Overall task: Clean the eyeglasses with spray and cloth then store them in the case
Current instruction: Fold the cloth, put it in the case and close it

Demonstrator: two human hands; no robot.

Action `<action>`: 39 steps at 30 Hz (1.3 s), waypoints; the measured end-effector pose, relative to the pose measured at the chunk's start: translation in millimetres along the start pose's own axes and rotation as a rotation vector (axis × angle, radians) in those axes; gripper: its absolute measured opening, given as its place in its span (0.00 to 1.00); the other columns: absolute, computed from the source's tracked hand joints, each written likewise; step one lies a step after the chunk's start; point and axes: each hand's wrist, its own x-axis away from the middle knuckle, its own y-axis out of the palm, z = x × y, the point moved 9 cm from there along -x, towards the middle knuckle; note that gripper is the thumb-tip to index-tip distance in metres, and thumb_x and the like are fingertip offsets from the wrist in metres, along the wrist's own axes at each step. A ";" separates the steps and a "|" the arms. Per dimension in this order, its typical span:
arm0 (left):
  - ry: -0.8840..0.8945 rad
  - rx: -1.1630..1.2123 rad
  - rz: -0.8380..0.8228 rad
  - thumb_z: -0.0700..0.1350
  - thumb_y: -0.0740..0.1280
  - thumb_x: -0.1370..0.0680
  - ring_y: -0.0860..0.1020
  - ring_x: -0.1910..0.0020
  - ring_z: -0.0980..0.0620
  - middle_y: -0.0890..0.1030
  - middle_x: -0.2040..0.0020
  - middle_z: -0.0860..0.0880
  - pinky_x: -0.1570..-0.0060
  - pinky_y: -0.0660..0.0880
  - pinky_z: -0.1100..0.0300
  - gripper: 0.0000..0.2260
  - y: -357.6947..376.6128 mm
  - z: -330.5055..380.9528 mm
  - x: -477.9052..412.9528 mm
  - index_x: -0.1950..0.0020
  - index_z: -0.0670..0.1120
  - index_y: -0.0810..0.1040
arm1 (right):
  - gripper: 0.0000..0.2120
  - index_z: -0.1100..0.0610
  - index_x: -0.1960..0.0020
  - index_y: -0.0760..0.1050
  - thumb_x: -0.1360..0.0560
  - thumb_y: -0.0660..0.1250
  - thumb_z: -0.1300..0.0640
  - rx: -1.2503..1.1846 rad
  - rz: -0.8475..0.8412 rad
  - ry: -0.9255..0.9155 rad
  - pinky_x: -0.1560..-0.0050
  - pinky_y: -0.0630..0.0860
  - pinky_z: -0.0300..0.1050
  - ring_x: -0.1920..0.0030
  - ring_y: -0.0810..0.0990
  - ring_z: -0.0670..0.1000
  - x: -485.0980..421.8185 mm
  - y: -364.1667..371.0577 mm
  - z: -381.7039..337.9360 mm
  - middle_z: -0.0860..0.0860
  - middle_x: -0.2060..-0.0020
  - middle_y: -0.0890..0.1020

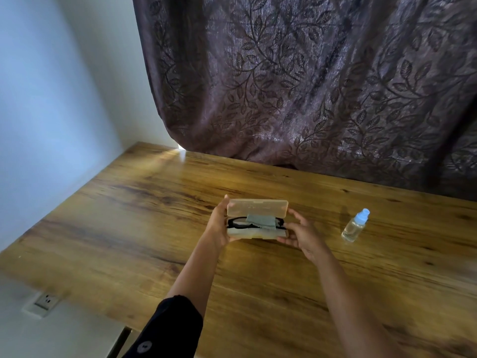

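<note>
Left hand (pixel 218 224) and right hand (pixel 303 236) grip the open case (pixel 258 207) mid-desk; glasses (pixel 233 223) and cloth (pixel 259 220) lie inside. Whether cleaning is done is unclear.

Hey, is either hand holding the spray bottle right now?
No, the spray bottle stands on the table to the right, while the left hand and right hand both hold the open case.

A home room — leaf-patterned curtain (pixel 309 81), wooden table (pixel 129 215), wall socket (pixel 46 300).
</note>
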 end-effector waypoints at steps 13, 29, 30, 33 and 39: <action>0.130 0.067 -0.094 0.31 0.55 0.26 0.75 0.48 0.43 0.74 0.46 0.43 0.55 0.76 0.52 0.14 7.7 2.3 -6.7 0.48 0.44 0.74 | 0.09 0.56 0.45 0.72 0.25 0.65 0.63 0.064 0.018 -0.081 0.56 0.81 0.49 0.43 0.76 0.58 -3.3 -8.3 -9.0 0.57 0.41 0.73; 0.015 0.037 0.051 0.34 0.65 0.25 0.76 0.43 0.40 0.73 0.39 0.35 0.48 0.77 0.50 0.23 -10.9 -21.0 -26.5 0.32 0.36 0.61 | 0.19 0.69 0.37 0.68 0.26 0.64 0.69 -0.060 0.116 0.025 0.47 0.75 0.51 0.38 0.73 0.62 -24.5 -26.5 17.1 0.65 0.38 0.72; 0.014 0.038 0.053 0.34 0.65 0.25 0.76 0.42 0.40 0.73 0.41 0.36 0.46 0.75 0.49 0.22 -11.5 -22.5 -26.8 0.32 0.36 0.61 | 0.18 0.69 0.37 0.68 0.26 0.64 0.70 -0.061 0.120 0.028 0.48 0.75 0.51 0.38 0.73 0.62 -25.2 -27.0 18.2 0.65 0.38 0.72; 0.015 0.043 0.046 0.33 0.64 0.25 0.76 0.43 0.40 0.74 0.44 0.36 0.45 0.74 0.48 0.22 -11.0 -24.0 -26.0 0.33 0.36 0.62 | 0.18 0.68 0.37 0.69 0.26 0.64 0.69 -0.051 0.136 0.025 0.52 0.78 0.49 0.39 0.73 0.62 -26.5 -28.8 19.0 0.65 0.38 0.73; 0.027 0.033 0.067 0.32 0.64 0.25 0.75 0.41 0.39 0.72 0.39 0.35 0.43 0.73 0.48 0.21 -8.2 -26.1 -26.3 0.34 0.36 0.62 | 0.19 0.68 0.36 0.68 0.26 0.64 0.70 -0.037 0.177 0.017 0.48 0.75 0.50 0.41 0.75 0.61 -23.7 -32.4 19.3 0.65 0.40 0.74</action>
